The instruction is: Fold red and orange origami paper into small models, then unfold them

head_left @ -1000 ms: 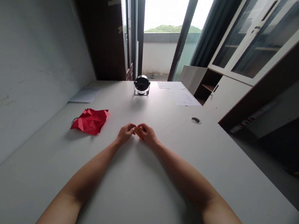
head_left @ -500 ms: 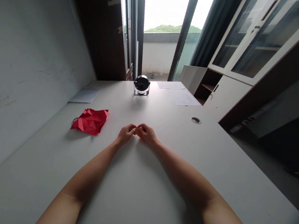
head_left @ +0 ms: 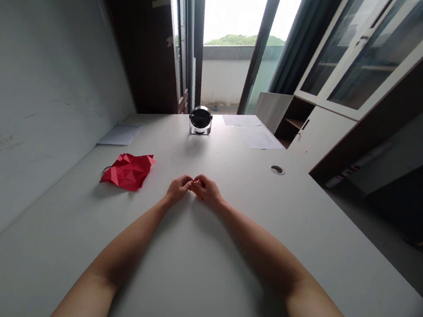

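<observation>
Smooth, white and faintly glossy, the tabletop (head_left: 233,166) spreads wide. At its middle the left hand (head_left: 178,188) and right hand (head_left: 208,190) meet, fingers pinched nearly closed on a small orange piece (head_left: 198,191); it is probably folded paper, though fingers hide most of it. Work looks unfinished, the piece not yet set down. Leftward lies a crumpled red sheet (head_left: 129,171), sharply ridged; beyond stands a round metal-framed device (head_left: 201,119).
</observation>
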`<state>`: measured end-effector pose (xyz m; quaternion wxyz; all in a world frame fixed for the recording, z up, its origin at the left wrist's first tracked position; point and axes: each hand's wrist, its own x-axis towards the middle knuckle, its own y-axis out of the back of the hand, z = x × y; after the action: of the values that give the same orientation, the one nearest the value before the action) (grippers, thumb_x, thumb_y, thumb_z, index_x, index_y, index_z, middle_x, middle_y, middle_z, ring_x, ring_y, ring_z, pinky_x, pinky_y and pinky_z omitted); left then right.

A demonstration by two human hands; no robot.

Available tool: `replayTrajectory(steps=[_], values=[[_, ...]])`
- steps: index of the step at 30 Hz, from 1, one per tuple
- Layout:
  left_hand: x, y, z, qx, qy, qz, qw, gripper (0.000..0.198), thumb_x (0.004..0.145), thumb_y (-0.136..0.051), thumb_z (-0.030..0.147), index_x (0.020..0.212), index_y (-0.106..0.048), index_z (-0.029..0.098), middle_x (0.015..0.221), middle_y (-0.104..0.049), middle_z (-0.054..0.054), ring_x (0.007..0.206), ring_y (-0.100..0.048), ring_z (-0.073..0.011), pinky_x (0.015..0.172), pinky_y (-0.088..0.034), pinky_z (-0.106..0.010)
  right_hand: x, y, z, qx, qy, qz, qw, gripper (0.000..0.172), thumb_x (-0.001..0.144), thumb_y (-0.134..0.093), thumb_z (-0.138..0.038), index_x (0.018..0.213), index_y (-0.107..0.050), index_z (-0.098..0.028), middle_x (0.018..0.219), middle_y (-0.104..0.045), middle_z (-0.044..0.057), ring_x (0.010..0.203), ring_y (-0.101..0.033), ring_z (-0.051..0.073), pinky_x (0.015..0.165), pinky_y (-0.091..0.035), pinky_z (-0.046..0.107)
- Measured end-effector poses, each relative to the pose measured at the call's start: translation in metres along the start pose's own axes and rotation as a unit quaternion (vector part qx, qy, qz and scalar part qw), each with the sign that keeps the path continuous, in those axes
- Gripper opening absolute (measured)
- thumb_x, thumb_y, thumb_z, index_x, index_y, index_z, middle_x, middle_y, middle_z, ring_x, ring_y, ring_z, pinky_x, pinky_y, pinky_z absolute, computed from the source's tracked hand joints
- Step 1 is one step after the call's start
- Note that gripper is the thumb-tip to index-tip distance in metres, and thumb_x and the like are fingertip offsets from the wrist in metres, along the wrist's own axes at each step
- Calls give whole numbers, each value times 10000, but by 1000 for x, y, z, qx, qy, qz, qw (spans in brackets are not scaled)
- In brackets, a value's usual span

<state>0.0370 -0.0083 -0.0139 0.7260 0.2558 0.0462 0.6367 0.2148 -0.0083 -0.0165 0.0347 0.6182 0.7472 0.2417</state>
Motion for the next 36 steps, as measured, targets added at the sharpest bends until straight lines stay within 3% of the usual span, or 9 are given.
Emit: replayTrajectory(steps=[36], values=[[-1,1,3,11,7,5,1000,178,860,-574,334,888,-696,207,772,-691,-10,719,-620,-159,672,-467,-244,-2,0,-4,-1,1,0,1000,225,864,-541,-419,948,-638,-234,608,-539,-53,533,-453,107,527,-357,216]])
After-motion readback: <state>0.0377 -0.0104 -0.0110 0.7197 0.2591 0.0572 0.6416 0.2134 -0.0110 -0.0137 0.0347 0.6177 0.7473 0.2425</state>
